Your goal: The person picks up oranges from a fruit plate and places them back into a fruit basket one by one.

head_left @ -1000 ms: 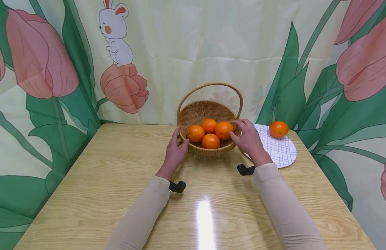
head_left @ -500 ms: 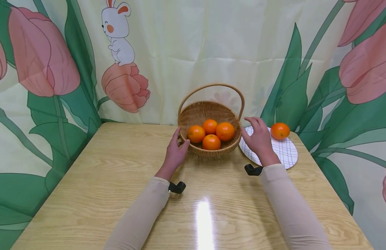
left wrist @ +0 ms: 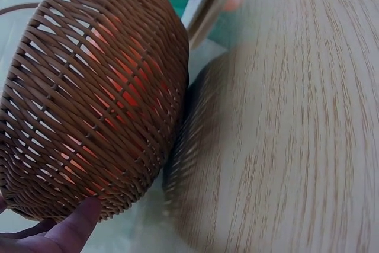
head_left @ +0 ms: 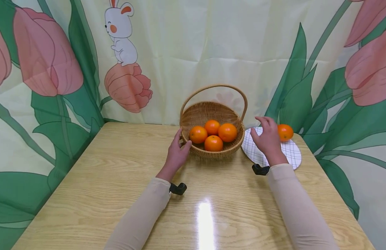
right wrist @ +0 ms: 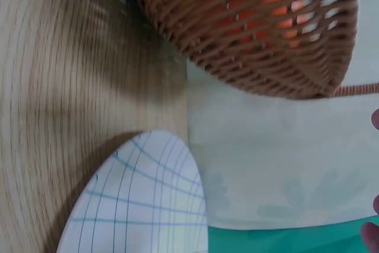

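Observation:
A wicker basket [head_left: 211,154] with a tall handle stands on the table near the back, its bowl holding several oranges [head_left: 213,143]. My left hand [head_left: 176,156] holds the basket's left side, thumb at the front of the rim and fingers along the outer wall. In the left wrist view, the thumb [left wrist: 80,223] lies against the weave [left wrist: 106,99]. My right hand [head_left: 268,140] is to the right of the basket, fingers spread and slightly bent, with nothing in it. It overlaps a white plate [head_left: 292,152] with blue grid lines, where another orange [head_left: 285,132] lies at the back.
The wooden table [head_left: 124,173] reaches back to a curtain [head_left: 180,52] printed with tulips and a rabbit. The plate [right wrist: 142,199] sits close to the basket's right side, near the table's right edge.
My right hand has drawn back from the rightmost orange in the basket and moved right, over the plate. The left hand stays at the basket's side.

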`<state>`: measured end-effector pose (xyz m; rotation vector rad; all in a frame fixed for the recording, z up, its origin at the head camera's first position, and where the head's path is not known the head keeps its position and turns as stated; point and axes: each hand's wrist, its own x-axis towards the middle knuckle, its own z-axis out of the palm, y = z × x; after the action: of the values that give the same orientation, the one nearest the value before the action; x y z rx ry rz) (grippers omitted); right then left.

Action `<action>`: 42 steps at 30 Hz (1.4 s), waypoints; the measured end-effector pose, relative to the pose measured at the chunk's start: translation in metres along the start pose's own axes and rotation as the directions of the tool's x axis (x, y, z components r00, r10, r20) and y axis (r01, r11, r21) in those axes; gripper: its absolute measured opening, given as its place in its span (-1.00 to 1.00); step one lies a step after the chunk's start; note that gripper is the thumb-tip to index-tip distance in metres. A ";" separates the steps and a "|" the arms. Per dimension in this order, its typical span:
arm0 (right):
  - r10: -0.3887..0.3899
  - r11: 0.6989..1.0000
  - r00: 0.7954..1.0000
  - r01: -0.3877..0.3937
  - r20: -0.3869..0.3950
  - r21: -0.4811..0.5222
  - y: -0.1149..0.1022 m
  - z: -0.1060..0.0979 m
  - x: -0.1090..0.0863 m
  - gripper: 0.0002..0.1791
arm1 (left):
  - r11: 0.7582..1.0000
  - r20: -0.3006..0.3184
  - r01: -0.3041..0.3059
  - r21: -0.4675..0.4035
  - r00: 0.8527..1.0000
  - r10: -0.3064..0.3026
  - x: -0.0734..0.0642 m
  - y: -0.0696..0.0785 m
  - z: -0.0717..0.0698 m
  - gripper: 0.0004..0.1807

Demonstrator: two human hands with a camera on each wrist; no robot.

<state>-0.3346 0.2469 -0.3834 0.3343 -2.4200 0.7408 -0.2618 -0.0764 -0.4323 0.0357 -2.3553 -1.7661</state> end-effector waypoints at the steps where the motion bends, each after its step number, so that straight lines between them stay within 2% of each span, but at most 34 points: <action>1: 0.012 1.000 1.000 -0.012 0.003 -0.007 0.002 0.000 0.001 -0.52 | 1.000 0.000 -0.004 -0.001 1.000 0.004 0.000 0.000 0.000 -0.27; 9: 0.062 0.998 0.998 -0.062 -0.002 -0.009 0.015 -0.002 0.003 -0.50 | 1.000 0.007 0.000 -0.020 1.000 0.001 0.000 0.000 0.001 -0.26; 18: 0.141 0.990 0.989 -0.141 0.036 0.000 0.029 -0.001 0.006 -0.47 | 1.000 0.002 -0.013 -0.018 1.000 0.013 -0.002 0.001 0.001 -0.25; 26: 0.227 0.974 0.970 -0.228 0.088 0.002 0.043 -0.003 0.007 -0.39 | 1.000 -0.002 -0.027 0.012 1.000 0.027 -0.004 0.001 0.002 -0.25; 32: 0.263 0.965 0.958 -0.262 0.111 -0.024 0.053 -0.004 0.008 -0.35 | 1.000 0.001 -0.020 0.012 1.000 0.020 -0.004 0.001 0.002 -0.25; 42: 0.308 0.951 0.943 -0.300 0.130 -0.076 0.067 -0.002 0.013 -0.31 | 0.998 -0.006 -0.047 0.030 0.999 0.047 -0.004 -0.002 0.003 -0.25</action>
<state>-0.3704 0.3019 -0.4028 -0.0134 -2.6557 0.8030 -0.2586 -0.0739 -0.4352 -0.0091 -2.3582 -1.7063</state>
